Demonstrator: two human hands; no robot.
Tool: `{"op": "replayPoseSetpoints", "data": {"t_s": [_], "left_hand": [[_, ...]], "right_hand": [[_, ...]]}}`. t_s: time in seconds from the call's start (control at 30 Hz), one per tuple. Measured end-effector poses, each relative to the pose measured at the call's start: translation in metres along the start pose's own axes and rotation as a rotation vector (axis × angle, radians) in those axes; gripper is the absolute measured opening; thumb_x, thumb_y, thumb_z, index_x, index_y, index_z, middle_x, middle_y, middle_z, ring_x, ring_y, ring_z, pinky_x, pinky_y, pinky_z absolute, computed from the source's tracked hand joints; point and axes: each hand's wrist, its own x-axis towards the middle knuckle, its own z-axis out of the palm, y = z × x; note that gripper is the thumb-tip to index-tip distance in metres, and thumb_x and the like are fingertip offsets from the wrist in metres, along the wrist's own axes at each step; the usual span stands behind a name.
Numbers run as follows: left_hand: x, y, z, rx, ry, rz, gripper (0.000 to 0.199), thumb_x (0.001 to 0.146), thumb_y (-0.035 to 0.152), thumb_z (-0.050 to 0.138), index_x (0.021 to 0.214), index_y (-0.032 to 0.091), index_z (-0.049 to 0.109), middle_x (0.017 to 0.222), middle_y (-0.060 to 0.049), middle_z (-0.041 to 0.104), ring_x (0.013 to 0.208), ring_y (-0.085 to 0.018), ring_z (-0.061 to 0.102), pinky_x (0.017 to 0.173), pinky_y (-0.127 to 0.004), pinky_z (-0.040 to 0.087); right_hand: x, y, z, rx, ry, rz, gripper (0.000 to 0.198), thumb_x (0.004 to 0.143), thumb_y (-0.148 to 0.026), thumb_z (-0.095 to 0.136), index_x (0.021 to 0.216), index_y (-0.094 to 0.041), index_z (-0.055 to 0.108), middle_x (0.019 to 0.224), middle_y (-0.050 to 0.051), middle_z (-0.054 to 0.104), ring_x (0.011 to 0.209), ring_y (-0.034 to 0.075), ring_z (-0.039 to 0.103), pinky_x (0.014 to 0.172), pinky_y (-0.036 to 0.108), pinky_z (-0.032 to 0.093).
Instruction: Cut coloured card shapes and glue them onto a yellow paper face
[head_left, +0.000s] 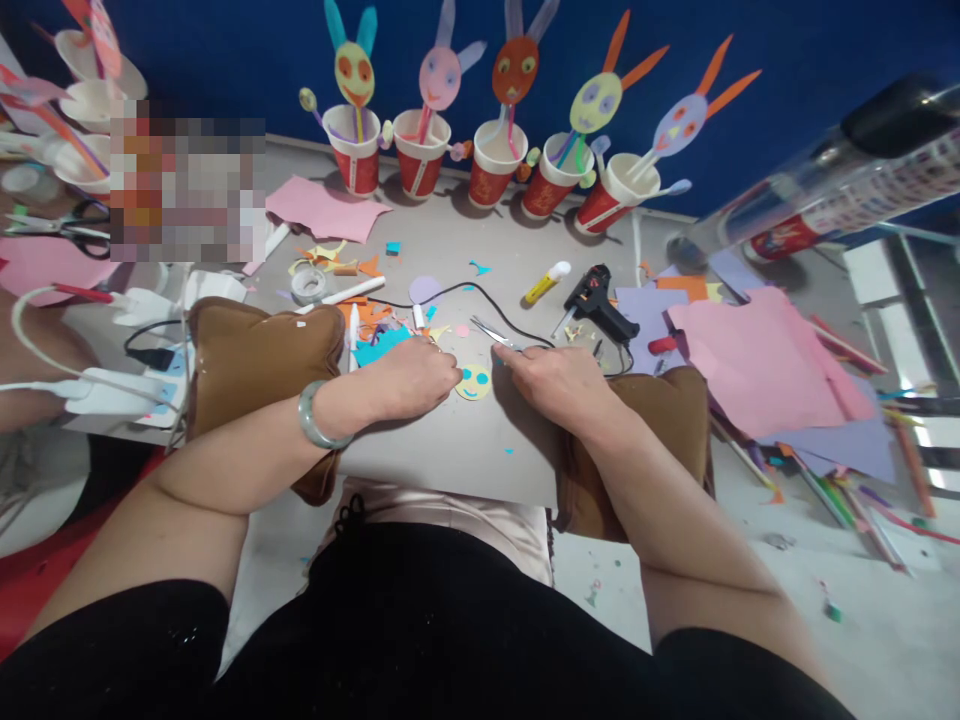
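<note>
My left hand (412, 378), with a bracelet on its wrist, is closed just left of a small yellow paper disc (472, 383). Blue eyes and a blue mouth are stuck on that disc, which lies on the table. Whatever the left fingers pinch is hidden. My right hand (559, 385) is closed to the right of the disc, around a pair of scissors (486, 329). Their narrow metal blades point away to the upper left, while the handles are covered by the hand. A small pink paper disc (462, 330) lies between the hands, beyond the yellow one.
Brown cushions (262, 370) support both forearms. Beyond the hands are a black glue gun (600, 305) with its cord, a glue stick (547, 284), tape (308, 284) and paper scraps. Red cups (491, 180) with paper rabbit heads line the wall. Pink paper (765, 360) lies right.
</note>
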Motion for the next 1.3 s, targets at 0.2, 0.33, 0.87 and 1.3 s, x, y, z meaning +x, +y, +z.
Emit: {"op": "replayPoseSetpoints", "data": {"t_s": [0.2,0.33,0.87,1.3], "left_hand": [[0.001,0.000,0.003,-0.001,0.021,0.028,0.024,0.092,0.011,0.049,0.091,0.012,0.073,0.078,-0.010,0.073,0.072,-0.021,0.068,0.068,-0.034,0.045],[0.001,0.000,0.004,0.002,0.024,0.022,0.025,0.092,0.012,0.049,0.091,0.012,0.073,0.078,-0.010,0.073,0.072,-0.021,0.068,0.067,-0.034,0.045],[0.000,0.000,0.001,-0.026,-0.002,0.016,0.024,0.092,0.011,0.049,0.092,0.012,0.073,0.081,-0.011,0.074,0.075,-0.023,0.070,0.066,-0.035,0.044],[0.000,0.001,0.002,0.022,0.035,0.033,0.024,0.092,0.011,0.050,0.091,0.013,0.073,0.077,-0.009,0.073,0.074,-0.021,0.071,0.066,-0.033,0.045]], "right_hand": [[0.002,-0.003,0.005,0.020,0.018,-0.024,0.049,0.102,-0.021,0.033,0.146,-0.024,0.054,0.092,0.011,0.075,0.072,0.021,0.063,0.061,0.032,0.021],[0.003,-0.004,0.003,0.036,0.029,-0.059,0.049,0.102,-0.022,0.033,0.146,-0.026,0.053,0.091,0.011,0.074,0.071,0.020,0.062,0.061,0.032,0.020],[0.000,-0.002,-0.008,0.036,-0.028,-0.058,0.041,0.103,-0.022,0.034,0.130,-0.019,0.065,0.097,0.013,0.075,0.076,0.021,0.064,0.059,0.034,0.016],[0.001,-0.004,0.002,0.010,0.028,-0.056,0.047,0.102,-0.021,0.034,0.143,-0.024,0.056,0.090,0.011,0.074,0.070,0.019,0.062,0.060,0.032,0.021]]}}
